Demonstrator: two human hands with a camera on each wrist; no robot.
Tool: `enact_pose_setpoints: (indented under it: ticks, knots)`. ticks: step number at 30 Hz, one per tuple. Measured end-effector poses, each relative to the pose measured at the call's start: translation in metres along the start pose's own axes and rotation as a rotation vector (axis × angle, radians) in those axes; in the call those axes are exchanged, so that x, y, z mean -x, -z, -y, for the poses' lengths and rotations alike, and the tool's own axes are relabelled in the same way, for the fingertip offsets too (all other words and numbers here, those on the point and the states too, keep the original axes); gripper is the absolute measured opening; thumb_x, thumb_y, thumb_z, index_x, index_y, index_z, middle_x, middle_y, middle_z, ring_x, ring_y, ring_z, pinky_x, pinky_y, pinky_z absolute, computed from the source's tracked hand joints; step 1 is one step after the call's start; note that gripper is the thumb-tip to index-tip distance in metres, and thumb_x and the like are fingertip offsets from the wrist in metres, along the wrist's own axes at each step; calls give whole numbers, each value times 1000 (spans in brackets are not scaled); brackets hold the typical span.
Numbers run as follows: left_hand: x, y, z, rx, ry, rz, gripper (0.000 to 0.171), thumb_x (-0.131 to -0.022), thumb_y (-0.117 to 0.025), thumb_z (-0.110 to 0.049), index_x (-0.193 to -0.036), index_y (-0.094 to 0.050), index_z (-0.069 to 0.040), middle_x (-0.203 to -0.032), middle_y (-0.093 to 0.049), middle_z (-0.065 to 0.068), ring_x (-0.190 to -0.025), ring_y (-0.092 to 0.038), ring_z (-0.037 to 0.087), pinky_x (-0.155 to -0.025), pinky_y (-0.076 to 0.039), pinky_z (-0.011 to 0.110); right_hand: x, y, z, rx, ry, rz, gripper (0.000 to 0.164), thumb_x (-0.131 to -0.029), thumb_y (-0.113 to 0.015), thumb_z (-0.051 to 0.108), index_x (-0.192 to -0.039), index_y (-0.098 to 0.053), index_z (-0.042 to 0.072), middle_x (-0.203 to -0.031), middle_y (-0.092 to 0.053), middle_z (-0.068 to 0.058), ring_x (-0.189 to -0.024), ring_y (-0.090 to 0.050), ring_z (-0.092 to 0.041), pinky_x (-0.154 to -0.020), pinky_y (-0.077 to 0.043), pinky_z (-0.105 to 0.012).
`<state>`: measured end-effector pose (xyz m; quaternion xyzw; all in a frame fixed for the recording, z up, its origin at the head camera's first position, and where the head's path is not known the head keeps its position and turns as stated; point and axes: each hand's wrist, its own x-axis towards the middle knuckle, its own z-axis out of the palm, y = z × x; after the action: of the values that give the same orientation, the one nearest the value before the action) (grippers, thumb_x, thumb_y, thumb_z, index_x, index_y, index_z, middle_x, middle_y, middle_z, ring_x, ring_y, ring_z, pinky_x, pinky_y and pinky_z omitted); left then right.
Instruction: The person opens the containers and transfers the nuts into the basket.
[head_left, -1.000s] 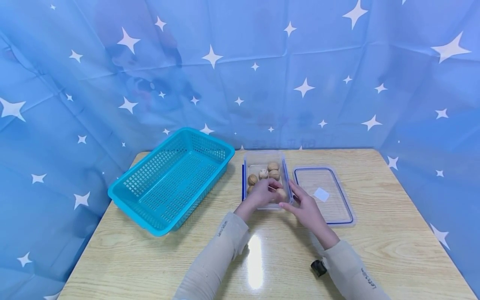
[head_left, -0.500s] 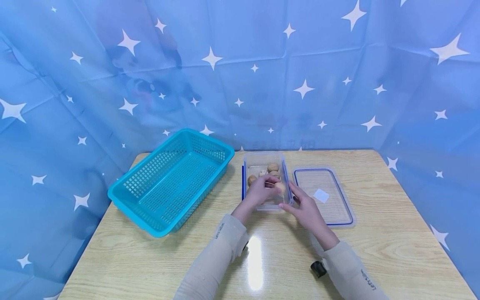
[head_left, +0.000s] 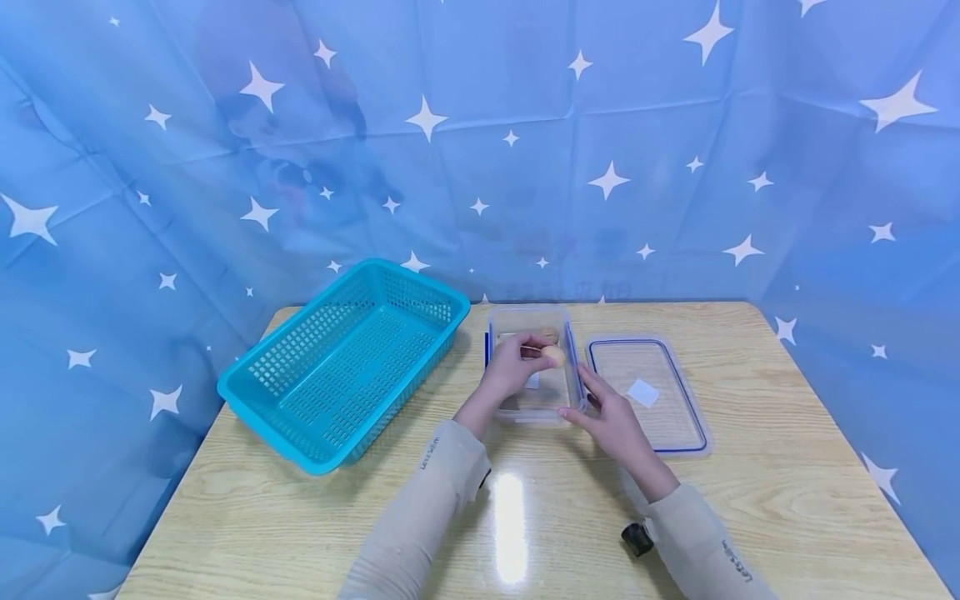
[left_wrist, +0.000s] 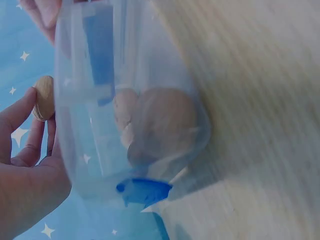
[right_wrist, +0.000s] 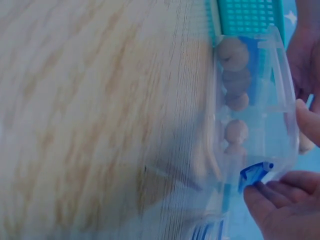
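The left hand (head_left: 510, 367) pinches one walnut (head_left: 553, 357) just above the clear box (head_left: 534, 415), other walnuts (head_left: 550, 334) lying inside; the right hand (head_left: 611, 417) rests extended fingers against its near right corner. The rounded shell could roll from that fingertip pinch, or a bump could slide a loosely steadied box.

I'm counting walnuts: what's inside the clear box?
Walnuts show through the box; from above, the left hand hides some, so their full count can't be told.
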<state>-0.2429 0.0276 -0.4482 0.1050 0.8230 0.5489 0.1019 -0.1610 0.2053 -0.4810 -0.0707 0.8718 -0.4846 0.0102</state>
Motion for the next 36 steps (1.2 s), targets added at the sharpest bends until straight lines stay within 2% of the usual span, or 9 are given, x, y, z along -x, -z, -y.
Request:
enact_pose_setpoints:
  ticks: [7,12,20,28,36]
  knots:
    - [-5,17,-5,16,-28,-21,29,-91,-75,-23,-117,-69,-14,-119,-68,5,-110,-65,22,-89,-59,34,1,2,0,-2,-15,2,80,-93,-71,18,-155,-24,-3,-163,-22,-24,-147,-30,-43,-115,-38,-49]
    - [-8,30,-11,15,-51,-49,30,-91,-74,-23,-118,-68,-11,-119,-69,8,-111,-66,25,-89,-59,34,1,2,0,5,-13,1,81,-93,-71,19,-155,-24,-3,-163,-22,-24,-147,-31,-43,-115,-38,-49]
    - [-10,55,-21,26,-45,-82,30,-92,-73,-23,-119,-68,-11,-122,-67,9,-114,-64,25,-94,-57,36,1,2,-1,2,8,1,81,-93,-71,19,-155,-24,-4,-163,-22,-25,-146,-31,-44,-114,-38,-48]
    - [-10,85,-29,23,-50,-134,33,-92,-73,-27,-120,-66,-12,-122,-66,8,-115,-63,25,-99,-54,40,1,1,-3,8,13,5,83,-92,-72,21,-155,-24,-4,-163,-22,-25,-147,-31,-43,-114,-38,-46]
    - [-12,123,-35,3,-59,-203,36,-94,-70,-28,-126,-64,-12,-128,-63,10,-121,-60,27,-103,-52,43,0,1,-2,17,7,5,83,-92,-73,20,-155,-25,-4,-163,-22,-24,-147,-31,-43,-114,-39,-45]
